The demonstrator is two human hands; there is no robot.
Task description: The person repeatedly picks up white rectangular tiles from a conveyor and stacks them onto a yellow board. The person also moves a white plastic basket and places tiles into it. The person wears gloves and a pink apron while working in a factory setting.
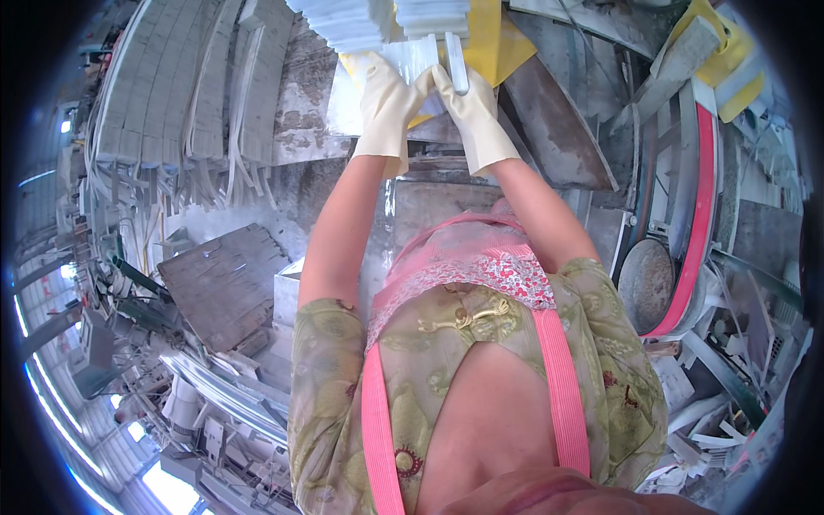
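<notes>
Both my hands wear cream rubber gloves and are side by side at the top middle. My left hand [388, 93] grips the near left part of a flat, shiny white slab [414, 57], its thumb toward the right hand. Around the near end of a narrow white strip [455, 62], my right hand [468, 101] is closed, with its thumb meeting the left thumb. The strip stands slightly apart from the slab's right side. Gloves hide the near ends of both pieces. Just beyond are a stack of white strips [352, 24] and a second stack [432, 17].
Yellow sheeting [512, 43] lies under and beside the stacks. Long grey slabs [154, 86] are piled at the left. A brown-stained board [558, 120] leans right of my hands. Farther right curves a red-edged machine guard [699, 206]. A weathered wooden board [223, 279] sits lower left.
</notes>
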